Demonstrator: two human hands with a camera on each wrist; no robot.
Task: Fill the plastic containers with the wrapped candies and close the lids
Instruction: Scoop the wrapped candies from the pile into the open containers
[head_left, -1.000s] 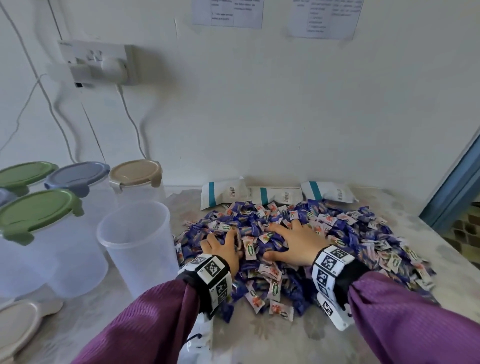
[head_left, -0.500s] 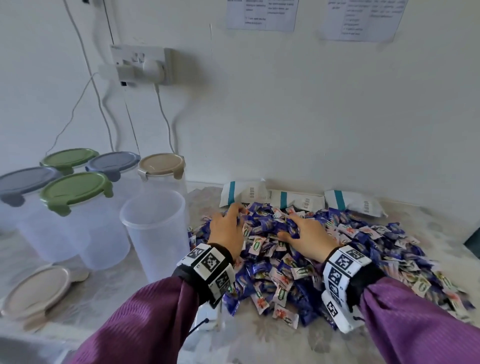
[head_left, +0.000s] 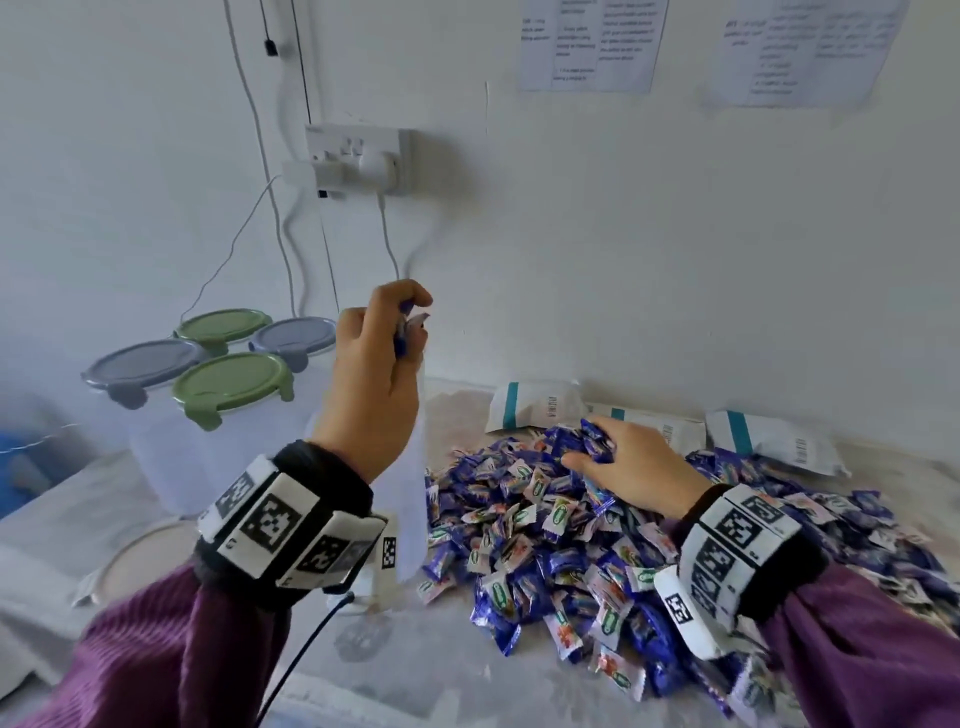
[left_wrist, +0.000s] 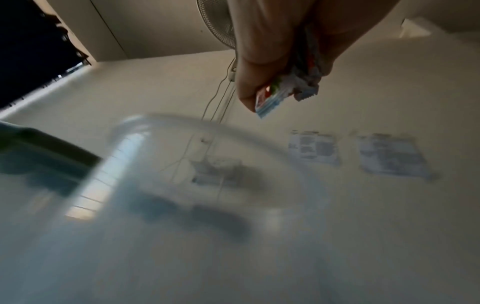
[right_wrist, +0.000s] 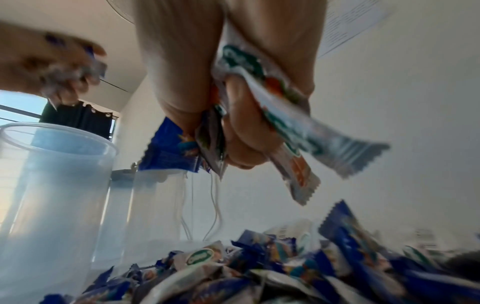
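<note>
A big pile of blue and white wrapped candies (head_left: 587, 535) covers the table's right half. My left hand (head_left: 379, 374) is raised above the open clear plastic container (head_left: 410, 499) and grips a handful of candies (left_wrist: 280, 90); the arm hides most of that container. The container's rim (left_wrist: 207, 127) lies below the hand in the left wrist view. My right hand (head_left: 623, 467) is low on the pile and grips several candies (right_wrist: 285, 115). In the right wrist view the open container (right_wrist: 57, 185) stands to the left.
Several closed containers with green (head_left: 231, 382) and grey-blue (head_left: 143, 364) lids stand at the back left. A loose beige lid (head_left: 140, 556) lies on the table near the left. White packets (head_left: 535, 405) line the wall behind the pile. Cables hang from a wall socket (head_left: 358, 158).
My left hand rose from the pile with a handful of candies and now hangs above the open container. My right hand closed on candies on the pile. The head view swung left.
</note>
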